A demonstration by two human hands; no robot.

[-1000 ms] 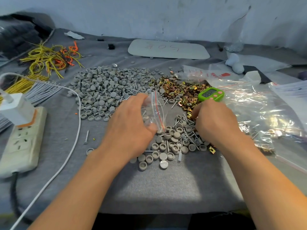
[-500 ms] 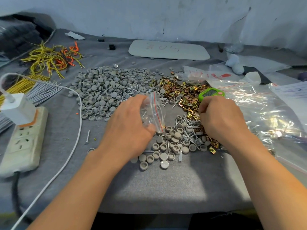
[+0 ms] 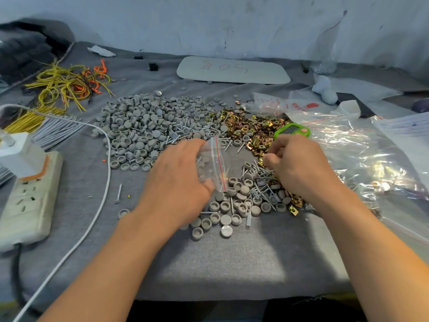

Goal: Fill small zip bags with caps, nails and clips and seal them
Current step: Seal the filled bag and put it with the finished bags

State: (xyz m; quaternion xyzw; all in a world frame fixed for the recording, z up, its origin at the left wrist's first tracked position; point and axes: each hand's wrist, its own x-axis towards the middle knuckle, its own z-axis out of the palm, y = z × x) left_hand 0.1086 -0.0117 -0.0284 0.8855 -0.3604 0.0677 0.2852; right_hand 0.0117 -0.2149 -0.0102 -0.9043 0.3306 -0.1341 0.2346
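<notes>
Two hands at work, one bag in progress.

- Left hand (image 3: 178,182): fingers and thumb curled round a small clear zip bag with a red seal line (image 3: 214,163). The bag stands on edge with its seal side turned toward the right hand. Grey shapes show through its wall, probably caps already inside.
- Right hand (image 3: 299,168): fingers curled and drawn together at the near edge of the heap of gold-coloured metal clips (image 3: 246,129). Whether they pinch a piece cannot be told.
- Stock: a small heap of round grey plastic caps (image 3: 234,205) mixed with silver nails (image 3: 261,180) lies between and just below both hands. A large pile of grey caps (image 3: 139,126) lies beyond the left hand.
- Green digital timer (image 3: 291,131): just beyond the right hand's knuckles.
- Large clear plastic bag (image 3: 371,159): right of the right hand.

Progress, as judged: this bag is partway through filling. Clips, and perhaps nails, remain to go in, and the seal is not yet pressed closed. The loose stock suggests many bags remain.
</notes>
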